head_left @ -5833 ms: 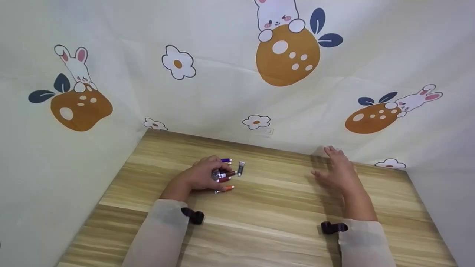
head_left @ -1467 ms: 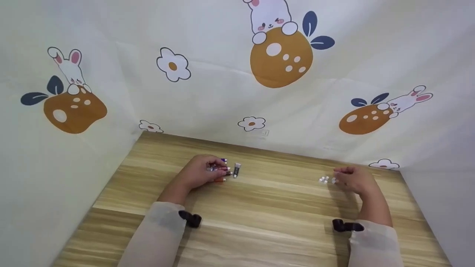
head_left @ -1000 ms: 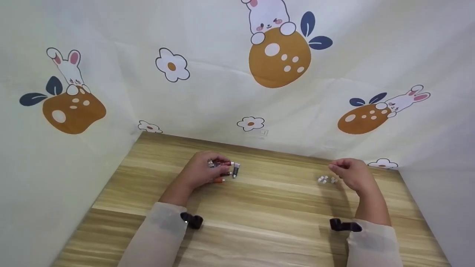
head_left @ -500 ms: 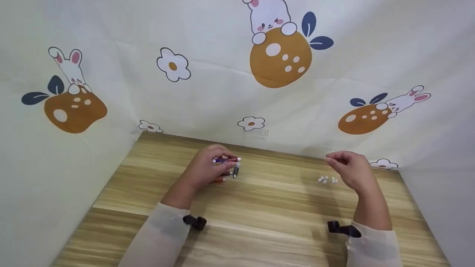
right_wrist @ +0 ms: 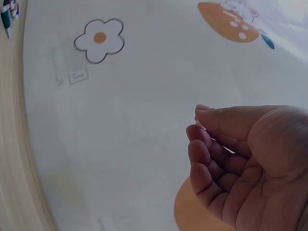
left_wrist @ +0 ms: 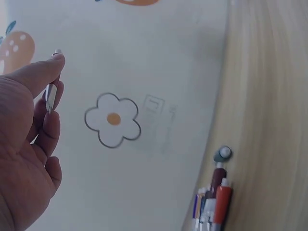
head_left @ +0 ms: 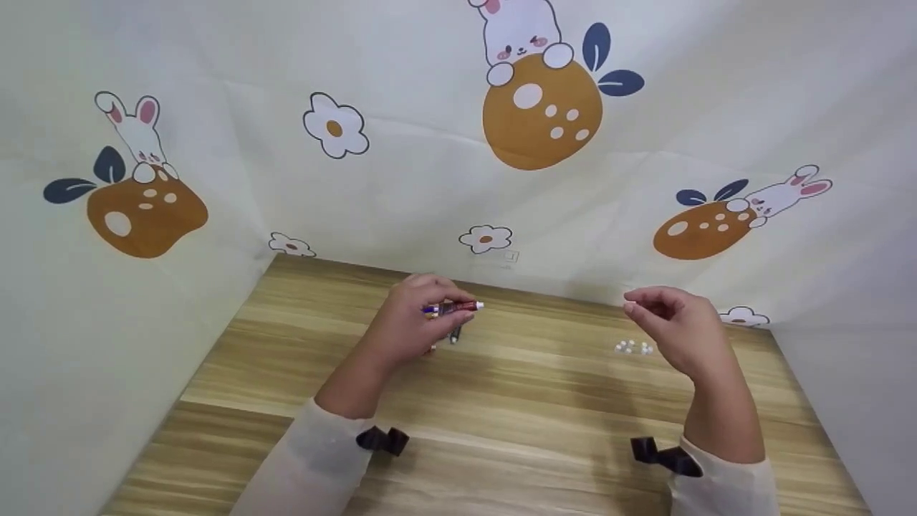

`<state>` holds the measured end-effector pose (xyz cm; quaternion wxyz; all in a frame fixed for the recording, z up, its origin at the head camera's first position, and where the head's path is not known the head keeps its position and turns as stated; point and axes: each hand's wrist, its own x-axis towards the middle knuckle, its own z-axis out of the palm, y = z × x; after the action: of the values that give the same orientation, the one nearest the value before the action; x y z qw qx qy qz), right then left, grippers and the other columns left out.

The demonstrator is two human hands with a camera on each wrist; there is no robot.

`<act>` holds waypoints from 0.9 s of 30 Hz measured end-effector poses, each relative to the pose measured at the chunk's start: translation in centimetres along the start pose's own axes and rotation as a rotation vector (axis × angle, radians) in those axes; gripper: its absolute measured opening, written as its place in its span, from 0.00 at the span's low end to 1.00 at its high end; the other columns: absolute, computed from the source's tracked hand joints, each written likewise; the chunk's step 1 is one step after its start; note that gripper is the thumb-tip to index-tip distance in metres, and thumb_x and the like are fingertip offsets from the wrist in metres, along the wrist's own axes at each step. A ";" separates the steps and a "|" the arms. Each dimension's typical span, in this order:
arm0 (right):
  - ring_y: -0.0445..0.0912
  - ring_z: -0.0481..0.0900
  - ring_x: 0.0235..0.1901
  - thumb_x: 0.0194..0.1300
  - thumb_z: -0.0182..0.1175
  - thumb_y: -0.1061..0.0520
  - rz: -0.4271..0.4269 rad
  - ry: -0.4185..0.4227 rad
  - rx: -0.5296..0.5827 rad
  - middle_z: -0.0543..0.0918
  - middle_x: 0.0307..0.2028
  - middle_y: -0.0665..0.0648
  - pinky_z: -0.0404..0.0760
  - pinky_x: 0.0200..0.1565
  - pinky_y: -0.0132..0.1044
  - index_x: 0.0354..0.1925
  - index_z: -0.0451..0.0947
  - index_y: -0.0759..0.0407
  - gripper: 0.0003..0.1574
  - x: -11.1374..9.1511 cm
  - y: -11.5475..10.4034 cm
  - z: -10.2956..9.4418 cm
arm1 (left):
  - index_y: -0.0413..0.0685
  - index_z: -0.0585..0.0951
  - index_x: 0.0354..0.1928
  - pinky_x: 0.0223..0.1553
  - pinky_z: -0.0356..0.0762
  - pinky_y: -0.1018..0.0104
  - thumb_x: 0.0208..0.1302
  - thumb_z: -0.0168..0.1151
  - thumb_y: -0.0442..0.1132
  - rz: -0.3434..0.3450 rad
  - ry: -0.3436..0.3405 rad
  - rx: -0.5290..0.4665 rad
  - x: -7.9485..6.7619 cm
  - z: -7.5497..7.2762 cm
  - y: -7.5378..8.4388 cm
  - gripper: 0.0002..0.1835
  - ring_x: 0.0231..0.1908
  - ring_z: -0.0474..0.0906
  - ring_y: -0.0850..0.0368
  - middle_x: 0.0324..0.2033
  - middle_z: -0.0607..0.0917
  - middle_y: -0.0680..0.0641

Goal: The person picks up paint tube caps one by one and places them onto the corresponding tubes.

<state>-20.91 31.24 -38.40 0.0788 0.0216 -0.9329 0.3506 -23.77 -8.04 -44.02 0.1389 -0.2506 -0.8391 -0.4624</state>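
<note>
The left hand [head_left: 419,322] has just come up off the pile, pinching a red tube [head_left: 464,307] between thumb and fingers, its white tip pointing to 3 o'clock. The right hand [head_left: 684,322] has risen too, thumb and forefinger closed together; it looks to be pinching a white bit [right_wrist: 198,124], though only a sliver shows, so I wouldn't swear to it. As I read it, the work now has one tube singled out, with both sets of fingertips busy and well apart.

Below the left hand, others lie on the worktop [head_left: 523,401]: an orange tube [left_wrist: 222,202], a maroon tube [left_wrist: 218,176] just beside it, and a dark green tube [left_wrist: 220,155]. From the near side, the red tube is held close to 12 o'clock; towards 1 o'clock, below the right fingertips, sit small white pieces [head_left: 630,345].

A second and a half ago both were low, the left among the tubes, the right at those pieces. Earlier still, the right was spread near the wall sheet [head_left: 415,193].
</note>
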 end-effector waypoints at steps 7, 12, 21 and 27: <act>0.37 0.82 0.38 0.72 0.71 0.50 -0.078 0.028 0.008 0.90 0.44 0.55 0.81 0.40 0.23 0.53 0.90 0.52 0.14 -1.6 -2.1 0.0 | 0.65 0.93 0.46 0.56 0.77 0.55 0.63 0.79 0.47 0.080 0.032 -0.001 -0.4 -0.2 2.5 0.10 0.48 0.83 0.62 0.43 0.91 0.62; 0.40 0.81 0.40 0.72 0.71 0.52 -0.101 0.034 0.012 0.89 0.46 0.54 0.80 0.42 0.23 0.53 0.90 0.50 0.12 -2.4 -3.3 -0.1 | 0.67 0.93 0.47 0.65 0.71 0.47 0.63 0.79 0.47 0.093 0.049 0.013 -0.9 -0.2 4.0 0.10 0.50 0.83 0.61 0.43 0.90 0.64; 0.37 0.80 0.41 0.73 0.71 0.53 -0.152 0.064 0.024 0.89 0.46 0.50 0.78 0.44 0.22 0.52 0.91 0.47 0.11 -3.4 -4.2 -0.2 | 0.68 0.92 0.47 0.65 0.68 0.46 0.65 0.77 0.50 0.124 0.061 0.038 -1.1 -0.3 5.3 0.10 0.52 0.81 0.63 0.43 0.89 0.66; 0.36 0.79 0.39 0.72 0.71 0.55 -0.195 0.104 0.031 0.88 0.42 0.47 0.76 0.43 0.22 0.49 0.91 0.47 0.09 -3.9 -4.7 -0.1 | 0.65 0.92 0.48 0.63 0.71 0.47 0.66 0.76 0.49 0.174 0.065 0.035 -1.4 -0.3 5.7 0.10 0.50 0.81 0.63 0.43 0.90 0.63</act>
<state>-16.60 27.67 -35.88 0.1604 0.0954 -0.9155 0.3564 -19.52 -6.19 -40.48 0.2103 -0.3048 -0.8172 -0.4417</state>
